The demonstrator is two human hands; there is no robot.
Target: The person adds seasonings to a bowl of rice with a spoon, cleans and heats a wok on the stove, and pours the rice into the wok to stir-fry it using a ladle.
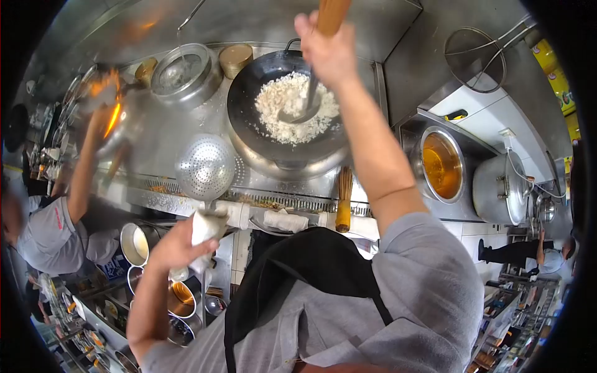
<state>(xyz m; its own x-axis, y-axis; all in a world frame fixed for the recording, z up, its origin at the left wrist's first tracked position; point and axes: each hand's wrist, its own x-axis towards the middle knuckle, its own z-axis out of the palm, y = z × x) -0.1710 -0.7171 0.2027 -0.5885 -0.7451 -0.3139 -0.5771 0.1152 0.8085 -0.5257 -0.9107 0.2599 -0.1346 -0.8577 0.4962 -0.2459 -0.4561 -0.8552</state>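
Note:
My right hand is closed around the wooden handle of a metal ladle, blurred by motion. The ladle's bowl sits in white rice-like grains inside a black wok on the stove. Lower left, my left hand grips a white cloth. A round perforated skimmer extends from that cloth beside the wok, its handle seemingly wrapped in it. Between wok and apron lies a bamboo brush with its bristles pointing away from me.
A bowl of amber liquid and a large lidded pot stand right. A metal strainer pot is behind the skimmer. Left, a co-worker reaches toward flames. Containers stand below my left hand.

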